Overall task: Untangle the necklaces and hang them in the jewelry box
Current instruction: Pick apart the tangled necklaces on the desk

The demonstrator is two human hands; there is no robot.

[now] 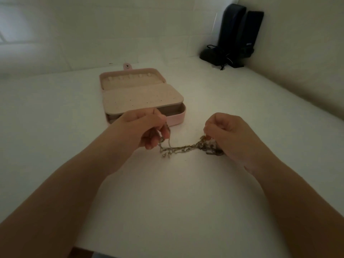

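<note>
Necklaces (188, 147) are hanging tangled between both hands above the near white table (167, 202). Left hand (147, 127) and right hand (229, 135) are each pinching chain ends. Pink jewelry box (141, 95), lying open farther back, is holding nothing on its hooks, so untangling and hanging are both remaining.

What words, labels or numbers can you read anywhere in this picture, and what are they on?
Nothing can be read.
Dark speakers in the far right corner: a small pale label patch, too blurred to read.
Pink jewelry box: no text shows on it.
Tangled necklaces: no tag or lettering visible.
</note>
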